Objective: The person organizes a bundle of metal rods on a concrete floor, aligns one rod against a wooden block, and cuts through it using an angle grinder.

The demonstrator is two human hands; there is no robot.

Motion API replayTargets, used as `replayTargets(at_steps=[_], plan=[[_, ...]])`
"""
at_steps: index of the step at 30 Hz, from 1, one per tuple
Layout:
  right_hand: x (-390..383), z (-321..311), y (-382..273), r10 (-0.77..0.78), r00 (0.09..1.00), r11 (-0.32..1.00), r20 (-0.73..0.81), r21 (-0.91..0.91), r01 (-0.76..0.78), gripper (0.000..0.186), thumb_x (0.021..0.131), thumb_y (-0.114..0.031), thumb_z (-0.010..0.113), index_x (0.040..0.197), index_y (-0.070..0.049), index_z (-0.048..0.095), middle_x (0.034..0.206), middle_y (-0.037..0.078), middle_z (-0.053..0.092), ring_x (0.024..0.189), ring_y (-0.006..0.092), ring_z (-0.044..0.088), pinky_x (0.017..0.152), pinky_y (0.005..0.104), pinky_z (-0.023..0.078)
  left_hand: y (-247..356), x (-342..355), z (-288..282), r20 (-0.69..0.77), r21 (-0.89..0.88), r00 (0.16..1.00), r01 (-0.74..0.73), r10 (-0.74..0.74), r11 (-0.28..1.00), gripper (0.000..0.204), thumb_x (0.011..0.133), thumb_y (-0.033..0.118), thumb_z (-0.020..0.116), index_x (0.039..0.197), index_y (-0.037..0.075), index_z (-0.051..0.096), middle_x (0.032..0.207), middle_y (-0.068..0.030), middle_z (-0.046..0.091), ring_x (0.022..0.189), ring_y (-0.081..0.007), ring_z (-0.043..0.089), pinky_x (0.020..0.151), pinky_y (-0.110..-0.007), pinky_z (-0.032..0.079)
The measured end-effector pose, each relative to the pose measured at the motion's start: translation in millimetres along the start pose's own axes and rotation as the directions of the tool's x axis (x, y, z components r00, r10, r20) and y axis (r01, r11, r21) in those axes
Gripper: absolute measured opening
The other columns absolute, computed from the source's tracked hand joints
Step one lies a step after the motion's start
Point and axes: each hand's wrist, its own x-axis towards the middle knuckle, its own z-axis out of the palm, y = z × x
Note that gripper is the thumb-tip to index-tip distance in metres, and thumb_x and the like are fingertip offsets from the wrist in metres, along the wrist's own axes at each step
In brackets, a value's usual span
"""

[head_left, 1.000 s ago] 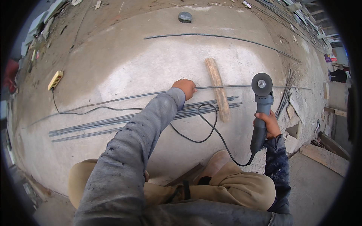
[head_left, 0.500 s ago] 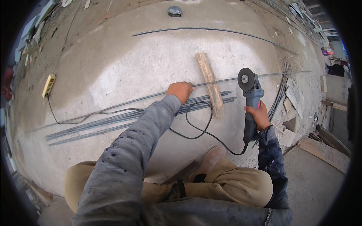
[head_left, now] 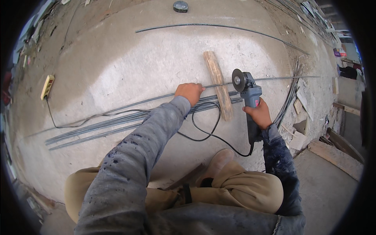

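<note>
My left hand [head_left: 188, 94] is closed round a long thin steel rebar [head_left: 145, 102], which lies across a short wooden block [head_left: 216, 80]. In my right hand [head_left: 259, 113] is a grey and black angle grinder [head_left: 252, 98], held upright by its body. Its dark cutting disc [head_left: 238, 80] stands at the rebar just right of the wooden block; I cannot tell whether it touches the bar. From the grinder's lower end a black cord [head_left: 235, 150] loops over the floor. Close below my left hand lies a bundle of cut rebars [head_left: 98, 127].
A yellow power strip [head_left: 47, 87] lies at the left. Beyond the work are another rebar [head_left: 188, 25] and a dark rounded tape measure [head_left: 180, 6]. Thin rods [head_left: 290, 94], rubble and a timber plank [head_left: 337, 159] are on the right. My shoe [head_left: 220, 162] is close by.
My right hand has brought the grinder leftward, its disc now closer to the wooden block. My left hand keeps its hold on the rebar, shifted very slightly.
</note>
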Motion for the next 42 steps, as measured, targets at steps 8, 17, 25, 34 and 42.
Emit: replayTargets(at_steps=[8,17,25,34,42], plan=[[0.1,9.9,-3.4,0.005,1.000,0.999,0.003,-0.051,-0.005,0.048,0.062,-0.023,0.077,0.097,0.004,0.059,0.087,0.014,0.066,0.079,0.0234,0.063,0.073,0.0327,0.049,-1.2,-0.4,2.3,-0.008,0.025,1.000,-0.025,0.025,0.999,0.030,0.096,0.030,0.044,0.094,0.007,0.063,0.082,-0.0134,0.067,0.080,-0.0304,0.065,0.071,-0.043,0.049],[0.7,12.5,-11.8,0.020,0.999,0.997,0.025,-0.081,-0.018,0.048,0.062,-0.023,0.077,0.097,0.005,0.059,0.087,0.014,0.066,0.079,0.0237,0.064,0.073,0.0333,0.050,-2.9,-0.9,2.6,-0.004,0.013,1.000,-0.027,0.027,1.000,0.031,0.096,0.030,0.043,0.099,0.007,0.064,0.085,-0.0133,0.068,0.081,-0.0299,0.066,0.072,-0.042,0.050],[5.5,14.9,-3.2,0.013,0.999,0.996,0.030,-0.093,-0.010,0.049,0.062,-0.023,0.077,0.098,0.005,0.059,0.088,0.015,0.066,0.080,0.0240,0.064,0.074,0.0332,0.050,-1.8,0.1,2.3,0.015,0.032,1.000,-0.016,0.015,0.999,0.031,0.096,0.030,0.043,0.098,0.007,0.065,0.086,-0.0136,0.068,0.082,-0.0295,0.066,0.072,-0.042,0.050],[5.0,15.6,-4.5,0.027,0.999,0.998,0.036,-0.061,-0.025,0.049,0.062,-0.023,0.076,0.099,0.005,0.059,0.089,0.015,0.066,0.080,0.0237,0.063,0.074,0.0328,0.050,-0.4,0.7,2.0,0.020,0.034,1.000,-0.006,0.005,0.999,0.031,0.096,0.030,0.044,0.098,0.007,0.065,0.088,-0.0134,0.068,0.085,-0.0296,0.066,0.074,-0.042,0.050],[6.8,16.4,-1.4,0.029,0.999,0.997,0.039,-0.074,-0.026,0.049,0.062,-0.022,0.076,0.099,0.005,0.059,0.089,0.015,0.066,0.080,0.0242,0.063,0.074,0.0329,0.050,-0.6,0.9,2.7,0.013,0.038,1.000,-0.013,0.013,0.999,0.031,0.096,0.030,0.044,0.099,0.007,0.065,0.086,-0.0136,0.068,0.083,-0.0297,0.066,0.073,-0.042,0.050]])
